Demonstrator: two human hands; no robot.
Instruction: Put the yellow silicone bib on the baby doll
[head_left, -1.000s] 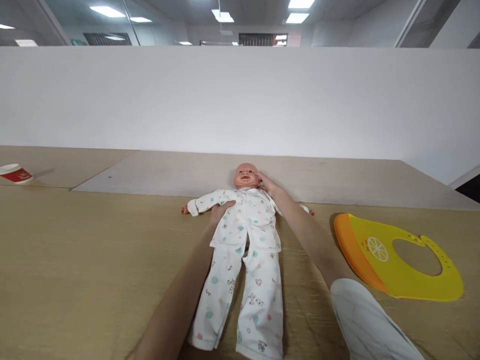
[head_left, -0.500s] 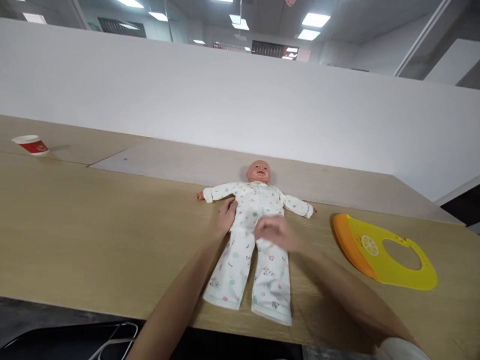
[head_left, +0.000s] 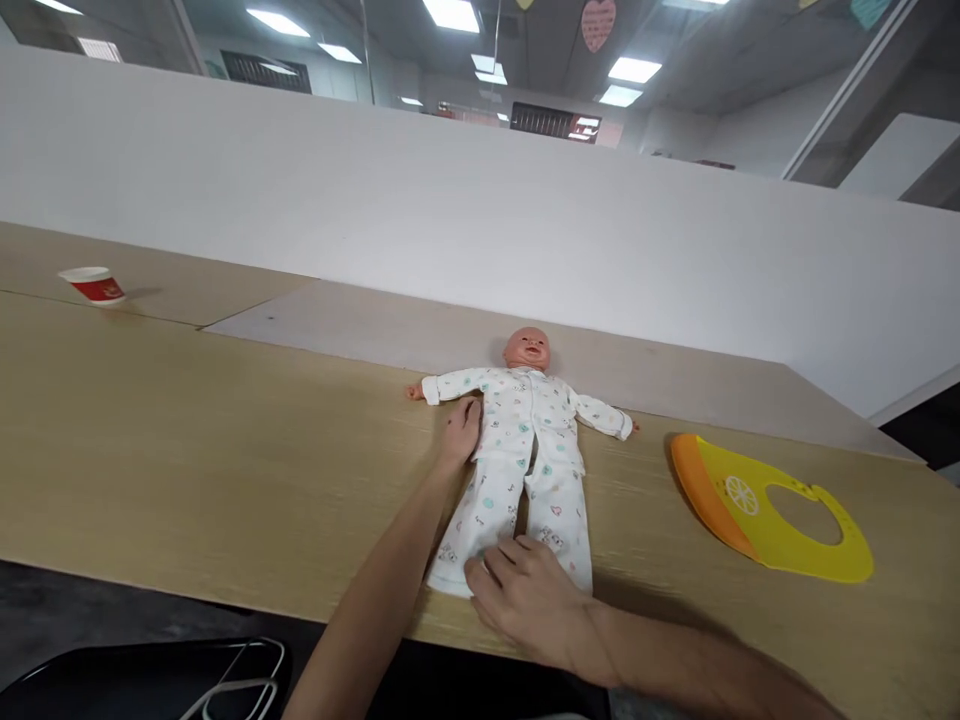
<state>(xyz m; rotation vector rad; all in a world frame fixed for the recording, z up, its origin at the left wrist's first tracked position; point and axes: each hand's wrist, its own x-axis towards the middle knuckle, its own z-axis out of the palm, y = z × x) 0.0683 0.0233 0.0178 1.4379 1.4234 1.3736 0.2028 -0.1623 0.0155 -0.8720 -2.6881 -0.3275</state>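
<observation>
A baby doll point(head_left: 527, 348) lies on its back on the table, head away from me, arms spread. It wears a white patterned top point(head_left: 510, 410) and matching trousers point(head_left: 484, 495). My left hand point(head_left: 460, 430) rests against the side of the doll's torso, fingers stretched along the top's edge. Down by the trouser hems, my right hand point(head_left: 529, 598) has curled fingers closed on the trouser fabric between the two legs. It covers part of both hems; its fingertips are partly hidden.
A yellow and orange bib point(head_left: 795, 550) lies to the right of the doll. Far left stands a red and white paper cup point(head_left: 101, 287). Behind the wooden table point(head_left: 225, 450) runs a white partition point(head_left: 450, 210). A black chair point(head_left: 150, 680) is below the front edge.
My right hand has moved from the doll's waist down to the trouser hems. The trouser legs now sit closer together at the bottom. My left hand stays beside the torso.
</observation>
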